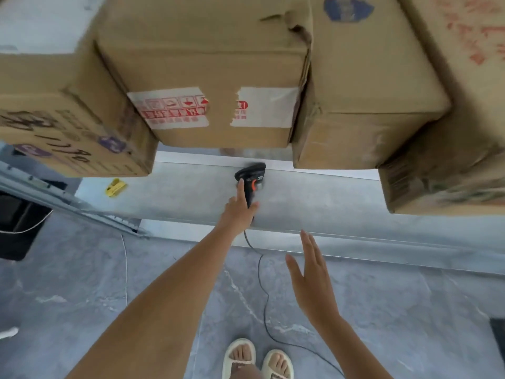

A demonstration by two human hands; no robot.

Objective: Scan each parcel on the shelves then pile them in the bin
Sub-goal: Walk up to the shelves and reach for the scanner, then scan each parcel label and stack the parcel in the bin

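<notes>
Grey marble-patterned floor with white veining lies below a pale grey shelf board; a yellow tag rests on the shelf's left part.

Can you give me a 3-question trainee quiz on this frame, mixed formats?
1. True or false: the left hand grips the barcode scanner.
2. The right hand is: A) holding a parcel, B) open and holding nothing, C) pinching the scanner cable.
3. Fill in: the cardboard box just above the scanner carries a white label with ____ print.

Key: 1 true; 2 B; 3 red.
</notes>
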